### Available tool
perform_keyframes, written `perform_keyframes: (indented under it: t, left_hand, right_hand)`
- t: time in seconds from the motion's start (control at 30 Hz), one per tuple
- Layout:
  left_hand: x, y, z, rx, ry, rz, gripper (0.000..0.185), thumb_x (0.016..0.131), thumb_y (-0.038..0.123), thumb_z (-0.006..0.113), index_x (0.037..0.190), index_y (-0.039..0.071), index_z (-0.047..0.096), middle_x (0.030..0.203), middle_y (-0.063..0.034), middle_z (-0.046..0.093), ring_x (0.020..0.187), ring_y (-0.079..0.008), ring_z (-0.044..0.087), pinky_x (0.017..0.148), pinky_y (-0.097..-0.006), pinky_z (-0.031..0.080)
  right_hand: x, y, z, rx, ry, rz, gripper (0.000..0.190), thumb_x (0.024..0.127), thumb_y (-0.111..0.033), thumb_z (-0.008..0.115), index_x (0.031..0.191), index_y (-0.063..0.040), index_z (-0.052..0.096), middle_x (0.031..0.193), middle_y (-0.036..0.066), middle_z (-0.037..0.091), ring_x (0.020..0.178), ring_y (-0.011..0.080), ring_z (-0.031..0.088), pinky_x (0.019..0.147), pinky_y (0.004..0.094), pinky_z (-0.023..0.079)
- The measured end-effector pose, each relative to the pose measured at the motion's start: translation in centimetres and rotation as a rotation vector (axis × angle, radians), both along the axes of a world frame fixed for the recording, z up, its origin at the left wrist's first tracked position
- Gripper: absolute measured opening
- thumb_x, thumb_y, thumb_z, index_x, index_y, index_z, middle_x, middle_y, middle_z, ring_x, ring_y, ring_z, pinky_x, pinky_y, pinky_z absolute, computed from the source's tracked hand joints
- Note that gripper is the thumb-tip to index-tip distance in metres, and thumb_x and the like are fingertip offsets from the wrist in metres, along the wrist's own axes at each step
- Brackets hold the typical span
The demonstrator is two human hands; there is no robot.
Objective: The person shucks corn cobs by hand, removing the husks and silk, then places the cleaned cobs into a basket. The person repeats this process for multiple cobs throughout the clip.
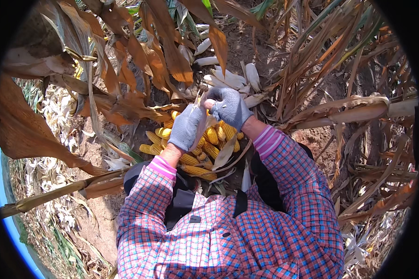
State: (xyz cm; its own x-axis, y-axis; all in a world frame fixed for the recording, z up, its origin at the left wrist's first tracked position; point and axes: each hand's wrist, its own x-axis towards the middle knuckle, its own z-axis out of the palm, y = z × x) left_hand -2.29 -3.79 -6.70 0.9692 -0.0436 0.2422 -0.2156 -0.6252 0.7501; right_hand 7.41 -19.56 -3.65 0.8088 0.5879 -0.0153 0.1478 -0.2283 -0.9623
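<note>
In a worn grey-blue glove, my left hand (188, 128) grips an ear of corn still in pale husk (201, 126), its tip pointing away from me. Most of the ear is hidden by the glove. My right hand (232, 107), gloved alike with the thumb tip bare, is closed on the husk near that tip. Right below both hands lies a pile of husked yellow corn ears (197, 171) on the ground. A loose dry husk leaf (226, 152) rests on the pile's right side.
Several ears in white husk (230, 79) lie on the soil beyond my hands. Dry brown corn leaves (173, 52) hang in from the upper left. Bent stalks cross at left (66, 188) and right (356, 113). Discarded husks (56, 115) litter the left ground.
</note>
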Motion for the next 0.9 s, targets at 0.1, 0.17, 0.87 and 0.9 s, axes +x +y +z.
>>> perform_keyframes:
  t: [0.1,0.17,0.87,0.9]
  left_hand:
    - [-0.1,-0.1,0.7,0.112,0.020,0.039,0.024,0.085,0.009,0.058,0.108,0.002,0.053,0.094,-0.0180,0.056,0.087,-0.0375,0.057,0.073,-0.0430,0.048]
    - [-0.2,0.3,-0.4,0.026,0.076,0.073,0.024,0.086,0.010,0.059,0.108,0.002,0.053,0.093,-0.0184,0.056,0.086,-0.0379,0.058,0.072,-0.0431,0.047]
    - [-0.2,-0.9,2.4,0.190,0.151,0.315,0.037,0.094,0.042,0.051,0.094,0.006,0.054,0.083,-0.0207,0.062,0.081,-0.0407,0.062,0.068,-0.0473,0.048]
    - [-0.2,-0.9,2.2,0.229,0.139,0.322,0.035,0.093,0.041,0.054,0.094,0.006,0.054,0.083,-0.0202,0.062,0.080,-0.0395,0.063,0.068,-0.0470,0.048]
  right_hand:
    - [-0.4,0.1,1.4,-0.059,0.020,-0.016,0.028,0.080,-0.022,0.071,0.095,0.002,0.069,0.082,0.014,0.068,0.074,0.0185,0.067,0.069,0.0325,0.052]
    - [-0.5,0.4,1.5,-0.075,-0.009,-0.015,0.024,0.085,-0.020,0.067,0.095,0.002,0.069,0.081,0.008,0.067,0.071,0.0127,0.062,0.064,0.0284,0.051]
    - [0.4,0.2,0.0,-0.132,0.012,-0.043,0.026,0.079,-0.021,0.068,0.091,0.003,0.067,0.077,0.018,0.067,0.070,0.0252,0.066,0.065,0.0358,0.050]
    - [0.3,0.3,0.1,-0.150,-0.011,-0.055,0.026,0.079,-0.020,0.069,0.091,0.003,0.066,0.078,0.018,0.066,0.070,0.0258,0.065,0.065,0.0360,0.050]
